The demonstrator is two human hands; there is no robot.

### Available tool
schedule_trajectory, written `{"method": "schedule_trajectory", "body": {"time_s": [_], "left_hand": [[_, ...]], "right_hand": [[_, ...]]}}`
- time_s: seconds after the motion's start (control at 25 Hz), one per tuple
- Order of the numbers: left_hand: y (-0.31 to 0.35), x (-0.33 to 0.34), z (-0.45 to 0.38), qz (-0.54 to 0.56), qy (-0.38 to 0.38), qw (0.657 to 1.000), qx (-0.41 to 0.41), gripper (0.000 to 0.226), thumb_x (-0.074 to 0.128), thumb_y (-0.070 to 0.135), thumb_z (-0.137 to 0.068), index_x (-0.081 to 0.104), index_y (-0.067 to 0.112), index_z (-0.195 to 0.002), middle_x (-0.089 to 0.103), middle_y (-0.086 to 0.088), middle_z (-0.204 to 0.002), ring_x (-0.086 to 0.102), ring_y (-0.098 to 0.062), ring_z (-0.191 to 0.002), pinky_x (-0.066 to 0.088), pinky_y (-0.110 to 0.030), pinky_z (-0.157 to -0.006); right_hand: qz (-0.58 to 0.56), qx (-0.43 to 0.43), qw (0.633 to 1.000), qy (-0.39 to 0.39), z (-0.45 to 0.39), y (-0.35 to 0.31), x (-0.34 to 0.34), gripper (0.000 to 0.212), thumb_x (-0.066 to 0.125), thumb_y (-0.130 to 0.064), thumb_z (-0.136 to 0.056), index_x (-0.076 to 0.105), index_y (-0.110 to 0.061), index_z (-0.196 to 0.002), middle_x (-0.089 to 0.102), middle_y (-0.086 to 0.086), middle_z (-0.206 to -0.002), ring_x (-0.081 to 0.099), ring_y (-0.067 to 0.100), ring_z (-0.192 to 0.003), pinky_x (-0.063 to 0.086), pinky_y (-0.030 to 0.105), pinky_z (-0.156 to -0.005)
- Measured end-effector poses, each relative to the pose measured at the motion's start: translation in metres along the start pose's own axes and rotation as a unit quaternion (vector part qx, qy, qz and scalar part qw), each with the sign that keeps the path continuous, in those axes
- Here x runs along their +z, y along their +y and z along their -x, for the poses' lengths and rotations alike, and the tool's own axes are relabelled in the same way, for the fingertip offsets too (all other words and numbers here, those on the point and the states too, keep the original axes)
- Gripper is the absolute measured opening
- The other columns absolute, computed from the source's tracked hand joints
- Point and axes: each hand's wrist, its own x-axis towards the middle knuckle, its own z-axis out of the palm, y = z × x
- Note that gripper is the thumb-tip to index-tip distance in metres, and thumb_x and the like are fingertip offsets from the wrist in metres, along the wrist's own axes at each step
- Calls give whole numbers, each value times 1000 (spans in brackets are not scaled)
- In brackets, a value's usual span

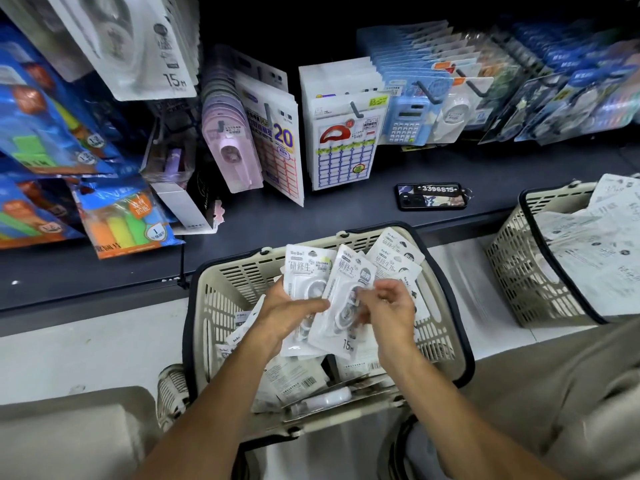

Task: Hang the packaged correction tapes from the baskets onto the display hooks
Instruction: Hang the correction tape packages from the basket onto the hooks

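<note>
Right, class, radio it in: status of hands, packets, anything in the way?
Both hands, left and right, grip white correction-tape packets over the beige plastic basket. None hung yet. Nothing blocking.

The right hand is smeared by motion, so how its fingers lie cannot be told. The left hand covers the lower part of the fanned white correction-tape packets, and how many packets it holds is unclear. The cream slatted plastic basket has its near wall hidden behind both forearms. A second cream basket is cut off by the right edge. Blue blister packs on the far-right hooks are blurred, their print unreadable.
</note>
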Motion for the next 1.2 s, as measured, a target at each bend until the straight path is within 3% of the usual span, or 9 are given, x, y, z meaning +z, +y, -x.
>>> {"method": "schedule_trajectory", "body": {"time_s": [0.08,0.28,0.36,0.44,0.52,0.6,0.92,1.04,1.2], "left_hand": [[-3,-3,-2,5,6,1000,-13,41,87,3,-73,73,22,-108,81,2,-99,78,-17,-90,62,-36,-76],[1,-3,-4,12,-43,998,-38,66,100,36,-52,75,24,-111,81,5,-101,75,-18,-102,57,-37,-89],[3,-6,-7,6,5,999,-33,61,99,28,-58,72,24,-112,81,9,-97,74,-12,-97,56,-31,-83],[3,-9,-8,5,34,999,-28,58,96,18,-65,67,23,-114,80,10,-97,73,-8,-93,56,-27,-80],[3,-7,-8,-16,47,999,-18,65,96,16,-65,61,22,-120,78,9,-102,72,-7,-92,53,-23,-72],[0,-4,-8,-27,60,998,-6,68,96,15,-65,57,24,-120,77,9,-103,72,-6,-90,52,-22,-69],[7,3,-12,-57,85,994,46,62,92,18,-69,57,27,-120,76,9,-104,72,-15,-98,56,-36,-89],[10,-2,-4,3,39,999,19,32,81,42,-81,71,35,-110,80,14,-96,73,-20,-101,54,-35,-86],[12,-10,5,19,-38,999,2,64,87,73,-50,79,38,-103,81,8,-102,77,-14,-97,56,-31,-84]], "right_hand": [[76,75,993,45,-5,-1,-4,46,80,-24,-86,52,-21,-121,64,4,-109,65,18,-92,50,28,-66],[207,54,955,-204,2,16,15,46,50,-39,-104,41,-38,-149,69,1,-123,65,0,-103,55,18,-76],[223,72,966,-109,-8,19,5,41,54,-32,-103,50,-28,-144,62,2,-137,62,9,-109,50,22,-82],[395,66,916,29,-17,27,-15,40,65,-19,-95,51,-12,-132,60,9,-126,63,19,-94,52,28,-69],[462,107,879,38,-21,37,-30,44,74,-12,-87,47,-9,-121,60,6,-109,64,25,-93,59,37,-74],[463,111,879,-21,-19,44,-31,34,78,-14,-84,52,-16,-106,63,-1,-96,66,22,-92,58,38,-85],[298,-138,936,-130,4,-15,17,20,73,-18,-86,64,-12,-69,68,-3,-67,64,18,-61,57,41,-65],[211,-142,949,-184,14,-19,24,9,72,-6,-88,71,-11,-81,60,0,-71,54,8,-67,51,29,-69],[235,-180,941,-162,21,-9,22,24,79,-7,-84,66,-20,-98,58,3,-92,55,10,-77,55,28,-72]]}}
